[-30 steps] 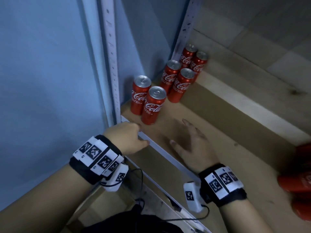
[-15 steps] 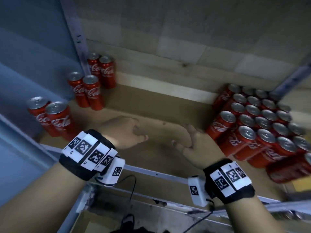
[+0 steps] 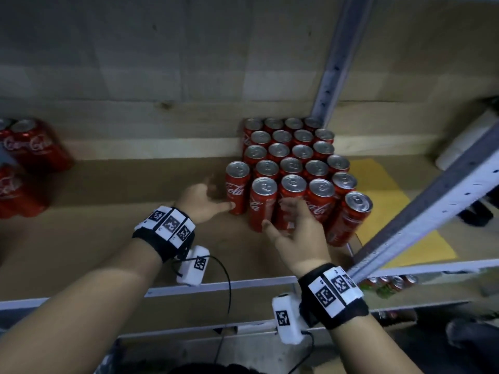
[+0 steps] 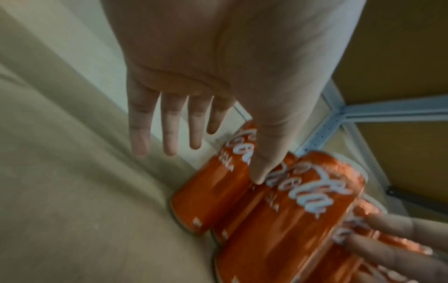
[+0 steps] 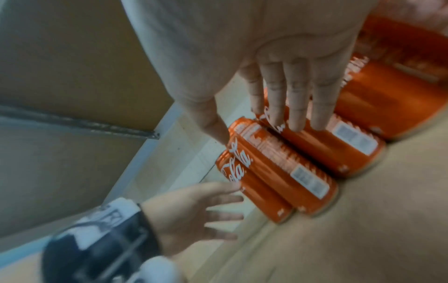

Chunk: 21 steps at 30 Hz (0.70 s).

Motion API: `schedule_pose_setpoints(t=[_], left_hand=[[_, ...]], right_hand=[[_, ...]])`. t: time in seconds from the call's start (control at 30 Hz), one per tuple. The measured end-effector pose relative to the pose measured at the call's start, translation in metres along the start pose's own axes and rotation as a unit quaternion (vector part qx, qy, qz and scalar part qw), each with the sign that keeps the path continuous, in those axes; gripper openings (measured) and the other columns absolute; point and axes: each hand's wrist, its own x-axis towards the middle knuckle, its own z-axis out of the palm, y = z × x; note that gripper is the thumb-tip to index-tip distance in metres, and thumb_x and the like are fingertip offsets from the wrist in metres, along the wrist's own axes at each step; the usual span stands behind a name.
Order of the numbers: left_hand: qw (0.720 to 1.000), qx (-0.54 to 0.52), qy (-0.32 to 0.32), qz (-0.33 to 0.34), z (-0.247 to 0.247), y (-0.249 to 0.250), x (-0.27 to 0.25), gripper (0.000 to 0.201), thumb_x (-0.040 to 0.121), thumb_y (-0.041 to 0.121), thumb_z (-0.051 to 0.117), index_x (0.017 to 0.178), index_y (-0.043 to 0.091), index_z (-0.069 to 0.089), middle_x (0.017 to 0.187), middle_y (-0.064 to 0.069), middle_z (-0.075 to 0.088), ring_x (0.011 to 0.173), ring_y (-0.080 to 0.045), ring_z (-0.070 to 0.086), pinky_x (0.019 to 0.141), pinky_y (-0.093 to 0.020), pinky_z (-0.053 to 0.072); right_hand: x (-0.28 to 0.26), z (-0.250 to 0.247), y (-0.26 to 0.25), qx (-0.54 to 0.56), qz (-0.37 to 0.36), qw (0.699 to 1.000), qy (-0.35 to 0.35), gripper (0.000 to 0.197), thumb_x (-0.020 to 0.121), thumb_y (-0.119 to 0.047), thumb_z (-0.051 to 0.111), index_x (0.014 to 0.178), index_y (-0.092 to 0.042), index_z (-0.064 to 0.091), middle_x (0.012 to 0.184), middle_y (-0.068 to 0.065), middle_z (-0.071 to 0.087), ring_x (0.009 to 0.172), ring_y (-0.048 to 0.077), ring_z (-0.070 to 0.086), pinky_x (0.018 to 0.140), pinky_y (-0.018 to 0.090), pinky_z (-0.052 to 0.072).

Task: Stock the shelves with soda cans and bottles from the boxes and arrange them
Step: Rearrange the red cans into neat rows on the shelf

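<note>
Both hands at a block of red cola cans on the shelf

The slim red cans (image 3: 294,163) with silver tops stand upright in tight rows at centre frame on the brown shelf (image 3: 113,238). The left hand (image 3: 201,201), fingers spread, thumb touches the leftmost can (image 3: 237,188); the right hand (image 3: 297,230), fingers straight and together, reaches the front-row cans

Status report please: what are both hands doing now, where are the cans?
Left hand open, thumb at the loose can. Right hand open, fingers on front-row cans. Shelf unobstructed between hands.
</note>
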Motion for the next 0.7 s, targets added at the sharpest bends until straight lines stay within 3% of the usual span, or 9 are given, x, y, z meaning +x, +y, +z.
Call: schedule_pose_setpoints(t=[0.1,0.23,0.27,0.33,0.37,0.47,0.57,0.7], left_hand=[[0.998,-0.058,0.029,0.004,0.030,0.004,0.017,0.049,0.073,0.045,0.087,0.112,0.019,0.072,0.107,0.004,0.073,0.101,-0.017,0.067,0.088,-0.032,0.051],[0.987,-0.150,0.054,-0.015,0.048,0.015,0.028,0.049,0.078,0.034,0.085,0.119,0.013,0.069,0.101,0.002,0.066,0.089,-0.014,0.061,0.083,-0.026,0.042],[0.984,-0.167,0.057,-0.018,0.051,0.015,0.029,0.045,0.079,0.032,0.085,0.116,0.011,0.070,0.098,0.001,0.066,0.084,-0.010,0.061,0.079,-0.023,0.042],[0.981,-0.182,0.064,-0.009,0.053,0.009,0.031,0.038,0.079,0.031,0.084,0.110,0.011,0.072,0.090,0.005,0.067,0.076,-0.001,0.059,0.070,-0.021,0.042],[0.980,-0.187,0.065,-0.004,0.053,0.006,0.030,0.035,0.079,0.031,0.084,0.106,0.012,0.072,0.087,0.007,0.068,0.077,-0.001,0.061,0.071,-0.023,0.045],[0.974,-0.219,0.066,0.014,0.047,-0.009,0.026,0.047,0.069,0.046,0.089,0.102,0.017,0.075,0.094,0.002,0.076,0.091,-0.016,0.072,0.094,-0.041,0.053],[0.963,-0.257,0.083,0.023,0.042,-0.036,0.021,0.079,0.049,0.068,0.089,0.110,0.022,0.071,0.107,0.003,0.076,0.104,-0.016,0.071,0.101,-0.048,0.052],[0.934,-0.334,0.127,0.019,0.030,-0.047,-0.007,0.070,0.054,0.049,0.093,0.114,0.025,0.064,0.105,0.010,0.076,0.100,-0.006,0.070,0.098,-0.037,0.052]], right_hand=[[-0.006,0.012,0.015,0.048,0.048,0.997,-0.037,0.074,0.079,-0.035,0.085,0.143,-0.025,0.049,0.130,-0.011,0.061,0.122,0.012,0.060,0.106,0.034,0.050],[-0.009,0.030,0.019,0.055,0.044,0.994,-0.087,0.095,0.080,-0.031,0.084,0.158,-0.023,0.031,0.141,-0.009,0.057,0.130,0.009,0.053,0.100,0.011,0.036],[-0.009,0.035,0.020,0.067,0.044,0.993,-0.093,0.100,0.079,-0.030,0.085,0.160,-0.024,0.026,0.145,-0.009,0.054,0.132,0.009,0.050,0.103,0.012,0.035],[-0.005,0.044,0.022,0.087,0.056,0.990,-0.099,0.105,0.078,-0.029,0.085,0.161,-0.028,0.020,0.151,-0.009,0.050,0.137,0.010,0.048,0.113,0.024,0.038],[-0.003,0.048,0.024,0.095,0.062,0.989,-0.099,0.104,0.079,-0.028,0.085,0.160,-0.030,0.020,0.152,-0.008,0.049,0.137,0.011,0.048,0.115,0.030,0.039],[0.007,0.057,0.029,0.112,0.058,0.988,-0.087,0.096,0.079,-0.028,0.084,0.157,-0.029,0.029,0.148,-0.008,0.053,0.134,0.012,0.051,0.114,0.036,0.042],[0.015,0.064,0.032,0.123,0.046,0.989,-0.076,0.090,0.079,-0.035,0.084,0.154,-0.029,0.034,0.145,-0.007,0.055,0.133,0.012,0.053,0.113,0.039,0.044],[0.019,0.073,0.036,0.121,0.028,0.991,-0.056,0.074,0.081,-0.041,0.082,0.143,-0.029,0.045,0.137,-0.007,0.058,0.125,0.011,0.057,0.109,0.039,0.048]])
